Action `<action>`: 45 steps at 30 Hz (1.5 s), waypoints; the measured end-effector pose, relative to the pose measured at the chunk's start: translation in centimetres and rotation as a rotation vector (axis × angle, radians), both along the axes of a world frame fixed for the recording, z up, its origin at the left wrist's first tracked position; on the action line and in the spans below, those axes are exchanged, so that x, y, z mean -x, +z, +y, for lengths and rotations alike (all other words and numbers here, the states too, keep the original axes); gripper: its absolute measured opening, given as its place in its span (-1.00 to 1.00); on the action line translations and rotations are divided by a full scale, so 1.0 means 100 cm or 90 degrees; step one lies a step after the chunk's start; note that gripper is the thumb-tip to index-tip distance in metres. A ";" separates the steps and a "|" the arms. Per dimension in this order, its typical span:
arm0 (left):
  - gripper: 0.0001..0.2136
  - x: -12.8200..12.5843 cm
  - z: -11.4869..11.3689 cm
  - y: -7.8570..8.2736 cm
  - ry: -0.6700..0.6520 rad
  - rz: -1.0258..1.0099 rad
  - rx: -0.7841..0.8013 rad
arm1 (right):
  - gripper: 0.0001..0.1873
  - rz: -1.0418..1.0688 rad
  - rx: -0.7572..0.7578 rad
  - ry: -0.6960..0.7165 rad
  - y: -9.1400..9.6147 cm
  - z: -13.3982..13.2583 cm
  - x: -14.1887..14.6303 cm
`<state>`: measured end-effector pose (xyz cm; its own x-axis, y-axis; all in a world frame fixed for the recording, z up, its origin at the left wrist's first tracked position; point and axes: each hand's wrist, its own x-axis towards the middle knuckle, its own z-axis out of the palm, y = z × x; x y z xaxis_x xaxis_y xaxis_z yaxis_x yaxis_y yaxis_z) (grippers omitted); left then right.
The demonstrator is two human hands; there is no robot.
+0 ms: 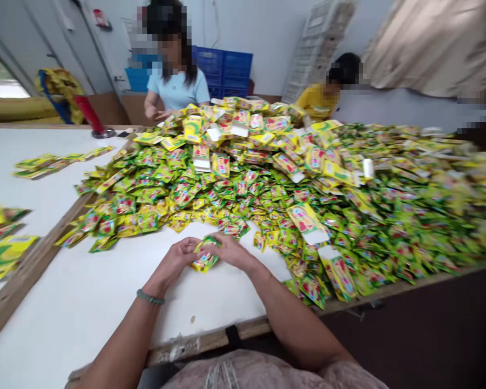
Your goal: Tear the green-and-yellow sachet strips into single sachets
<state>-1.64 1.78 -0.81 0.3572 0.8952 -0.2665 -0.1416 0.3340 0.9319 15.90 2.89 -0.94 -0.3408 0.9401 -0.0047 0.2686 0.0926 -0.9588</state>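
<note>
Glossy plastic sachets [227,183] cover a smooth tabletop [85,302] edged in rough wood [32,265].

l hand [177,259], r hand [233,250] close together, fingers [190,246] curled, forearms [291,324] angled in

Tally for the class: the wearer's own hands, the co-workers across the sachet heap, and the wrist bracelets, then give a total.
Wearer's hands (left hand, right hand): 2
Co-workers (person in light blue shirt, person in yellow shirt): 2
Wrist bracelets (beaded bracelet): 1
Total: 5

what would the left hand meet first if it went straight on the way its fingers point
The small bunch of green-and-yellow foil sachets at its fingertips, though depth is unclear
</note>
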 end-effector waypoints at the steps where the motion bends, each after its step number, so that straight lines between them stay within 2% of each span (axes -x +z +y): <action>1: -0.59 -0.002 -0.001 0.000 -0.008 -0.001 0.003 | -0.73 -0.036 0.003 0.032 0.003 -0.004 -0.001; 3: -0.53 -0.004 -0.001 0.001 -0.017 0.009 0.007 | -0.73 -0.105 -0.024 0.042 0.010 -0.010 -0.005; 5: -0.50 -0.006 0.001 0.001 -0.013 0.030 0.005 | -0.73 -0.142 -0.062 -0.057 0.017 -0.015 -0.018; 7: -0.49 -0.007 0.002 0.002 0.004 0.064 -0.003 | -0.72 -0.137 -0.091 -0.228 0.024 -0.018 -0.046; 9: -0.50 -0.008 0.003 0.003 0.011 0.097 -0.007 | -0.65 -0.124 -0.135 -0.418 0.032 -0.021 -0.089; 11: -0.52 -0.010 0.003 0.005 0.000 0.114 -0.011 | -0.58 -0.202 -0.207 -0.609 0.038 -0.022 -0.138; 13: -0.54 -0.012 0.003 0.005 -0.019 0.114 -0.017 | -0.54 -0.329 -0.184 -0.729 0.039 -0.021 -0.179; 15: -0.55 -0.014 0.004 0.004 -0.026 0.112 -0.025 | -0.61 -0.399 -0.163 -0.723 0.035 -0.020 -0.200; 18: -0.57 -0.013 0.006 -0.001 -0.021 0.113 -0.041 | -0.74 -0.431 -0.245 -0.612 0.028 -0.022 -0.192; 20: -0.55 -0.010 0.006 -0.003 0.013 0.125 -0.069 | -0.81 -0.416 -0.309 -0.525 0.027 -0.024 -0.168; 22: -0.55 -0.004 0.004 -0.001 0.086 0.193 -0.147 | -0.87 -0.390 -0.345 -0.418 0.027 -0.027 -0.138; 24: -0.57 0.001 0.000 0.006 0.150 0.310 -0.303 | -0.91 -0.354 -0.354 -0.269 0.028 -0.029 -0.106; 25: -0.58 0.004 -0.002 0.011 0.154 0.374 -0.400 | -0.91 -0.329 -0.350 -0.188 0.027 -0.028 -0.090; 27: -0.61 0.006 -0.006 0.022 0.089 0.488 -0.571 | -0.88 -0.268 -0.336 -0.047 0.021 -0.025 -0.060; 28: -0.63 0.007 -0.007 0.026 0.041 0.539 -0.626 | -0.87 -0.236 -0.331 0.001 0.018 -0.021 -0.045; 30: -0.67 0.009 -0.006 0.031 -0.034 0.643 -0.658 | -0.88 -0.182 -0.326 0.040 0.010 -0.012 -0.021; 33: -0.71 0.010 -0.004 0.031 -0.032 0.766 -0.615 | -0.94 -0.132 -0.321 -0.030 0.002 0.003 -0.003; 35: -0.74 0.010 -0.003 0.026 0.008 0.823 -0.581 | -0.88 -0.096 -0.295 -0.134 -0.001 0.009 -0.004; 37: -0.75 0.010 -0.002 0.021 0.031 0.829 -0.549 | -0.76 -0.042 -0.227 -0.250 -0.002 0.010 -0.012; 39: -0.72 0.009 -0.001 0.013 0.032 0.758 -0.482 | -0.65 -0.006 -0.150 -0.340 -0.003 0.008 -0.021; 41: -0.67 0.010 0.001 0.006 0.039 0.631 -0.380 | -0.58 0.000 -0.108 -0.398 -0.002 0.005 -0.026; 45: -0.60 0.011 0.002 -0.004 0.124 0.317 -0.231 | -0.56 -0.027 -0.137 -0.467 0.003 0.002 -0.019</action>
<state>-2.79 2.00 -1.22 0.0909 0.9955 -0.0275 0.3110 -0.0022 0.9504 17.80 3.14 -0.67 0.3669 0.9075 0.2046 0.3695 0.0597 -0.9273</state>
